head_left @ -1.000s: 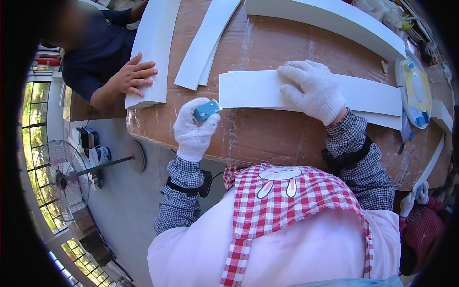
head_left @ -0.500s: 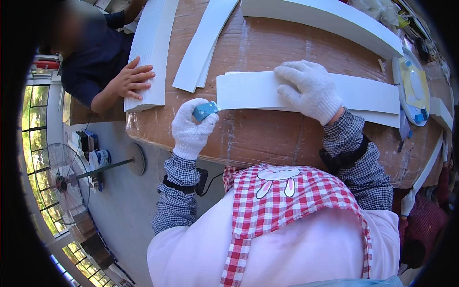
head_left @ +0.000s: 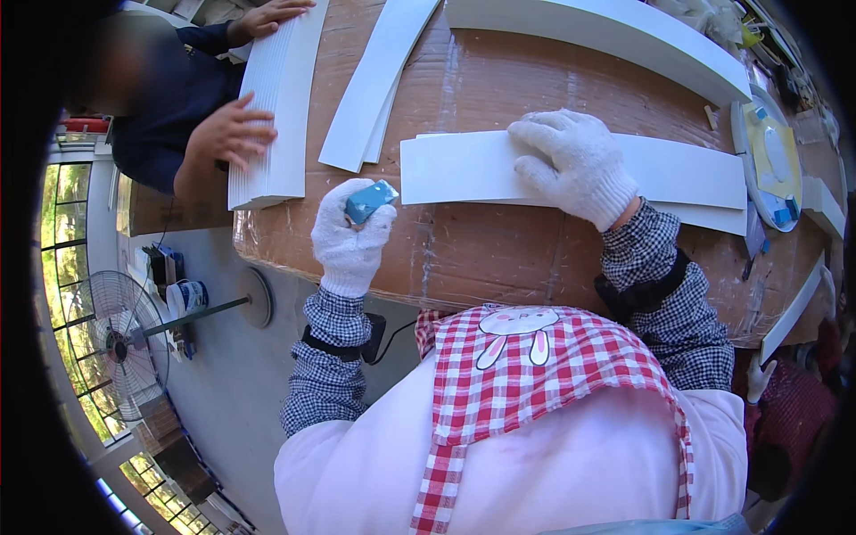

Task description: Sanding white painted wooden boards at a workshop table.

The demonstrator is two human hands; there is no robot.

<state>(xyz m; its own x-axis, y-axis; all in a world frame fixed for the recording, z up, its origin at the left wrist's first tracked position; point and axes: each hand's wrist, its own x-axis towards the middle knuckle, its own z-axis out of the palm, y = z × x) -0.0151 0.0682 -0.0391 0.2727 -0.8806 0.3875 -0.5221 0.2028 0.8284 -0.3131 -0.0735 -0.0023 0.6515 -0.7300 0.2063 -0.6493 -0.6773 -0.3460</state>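
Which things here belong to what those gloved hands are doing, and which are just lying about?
In use:
small blue rectangular block, held in the white-gloved left hand
long flat white board, under the white-gloved right hand

Apparently just about:
round wire-grilled fan
white oval tray
small tan strip

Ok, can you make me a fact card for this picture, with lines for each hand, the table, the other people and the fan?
Left hand: white glove, holding a blue block
Right hand: white glove, resting on a white board
Under that board: another white board, partly sticking out
Table: brown top, with more white boards on it
Other people: one in a dark top, hands at a white stack; another in dark red, lower right
Fan: at the left, by the windows
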